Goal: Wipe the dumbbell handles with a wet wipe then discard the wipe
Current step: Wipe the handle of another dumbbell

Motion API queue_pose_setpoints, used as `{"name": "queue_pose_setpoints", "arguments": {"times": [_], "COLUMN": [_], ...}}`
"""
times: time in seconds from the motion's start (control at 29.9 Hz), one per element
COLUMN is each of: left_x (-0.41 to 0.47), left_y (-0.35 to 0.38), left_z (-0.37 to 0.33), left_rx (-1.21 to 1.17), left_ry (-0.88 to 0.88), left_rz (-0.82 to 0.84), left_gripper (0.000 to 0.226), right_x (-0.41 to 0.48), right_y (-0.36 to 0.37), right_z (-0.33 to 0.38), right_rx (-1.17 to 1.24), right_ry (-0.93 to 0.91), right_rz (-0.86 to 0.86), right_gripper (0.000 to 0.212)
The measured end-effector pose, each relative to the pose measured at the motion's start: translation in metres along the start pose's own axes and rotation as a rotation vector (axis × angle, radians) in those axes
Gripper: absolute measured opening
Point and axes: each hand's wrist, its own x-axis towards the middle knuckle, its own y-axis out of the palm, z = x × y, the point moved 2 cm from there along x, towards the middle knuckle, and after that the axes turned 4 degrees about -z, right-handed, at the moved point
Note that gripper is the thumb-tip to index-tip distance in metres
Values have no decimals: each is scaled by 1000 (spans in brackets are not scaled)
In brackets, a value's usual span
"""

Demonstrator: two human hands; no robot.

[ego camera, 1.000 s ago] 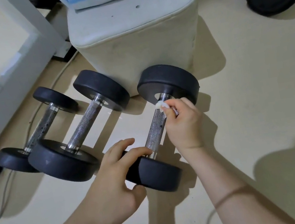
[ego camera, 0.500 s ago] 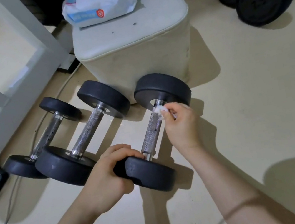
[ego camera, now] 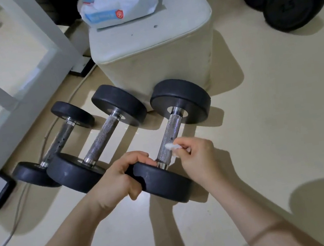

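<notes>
Three black dumbbells with knurled steel handles lie side by side on the floor. My left hand point(ego camera: 121, 179) grips the near weight of the right dumbbell point(ego camera: 169, 134). My right hand point(ego camera: 197, 157) pinches a small white wet wipe point(ego camera: 171, 146) against the near end of that dumbbell's handle. The middle dumbbell point(ego camera: 101, 141) and the small left dumbbell point(ego camera: 58, 143) lie untouched beside it.
A cream padded stool point(ego camera: 152, 45) stands just behind the dumbbells with a pack of wet wipes point(ego camera: 117, 3) on top. Black weight plates point(ego camera: 291, 4) lean at the back right. A white frame point(ego camera: 10, 79) and a cable point(ego camera: 17, 213) lie to the left.
My right hand slid the wipe down the handle from the far weight to the near end. My left hand closed more firmly round the near weight.
</notes>
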Motion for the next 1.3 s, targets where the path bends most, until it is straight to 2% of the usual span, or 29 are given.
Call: {"name": "queue_pose_setpoints", "arguments": {"times": [0.07,0.17,0.23,0.33,0.4,0.43,0.53,0.57,0.64,0.7,0.74,0.77,0.84,0.9,0.97,1.07,1.24,1.3], "left_x": [0,3,4,4,3,2,-3,-5,-13,-29,-37,-41,-41,-26,-15,-9,-25,-36], "left_y": [1,2,2,1,1,1,2,4,8,21,36,52,77,83,78,71,48,38], "left_z": [-2,-2,-2,-5,-4,-3,-1,-3,-13,-22,-25,-26,-28,-29,-40,-45,-34,-25], "left_rx": [-15,-29,-42,-50,-59,-61,-24,13,200,662,905,1125,1460,1584,1585,1548,1302,1179], "left_ry": [-4,-38,-29,-29,-24,-11,10,0,95,393,534,597,574,473,432,457,454,433], "left_rz": [5,20,27,19,14,21,7,-34,-171,-238,-213,-155,-29,13,15,52,51,100], "left_gripper": [60,60,60,59,59,60,61,61,63,69,72,72,74,76,59,38,36,38], "right_x": [-7,30,36,7,-1,7,42,44,29,7,1,1,11,21,29,33,25,11], "right_y": [-5,-9,-5,2,-2,-5,-15,-14,-6,3,3,3,-1,-7,-10,-9,0,7], "right_z": [2,2,3,6,7,8,13,12,10,8,6,5,0,0,4,12,15,14], "right_rx": [35,61,97,6,34,41,37,34,-21,-26,27,94,196,196,166,50,-150,-181], "right_ry": [23,40,36,25,40,25,17,20,-8,-29,16,79,161,143,100,50,-206,-205], "right_rz": [110,-101,-161,49,194,182,-64,-95,-40,82,138,173,134,-28,-116,-105,-65,77], "right_gripper": [13,8,13,18,17,15,10,10,8,10,12,12,7,3,6,10,16,17]}}
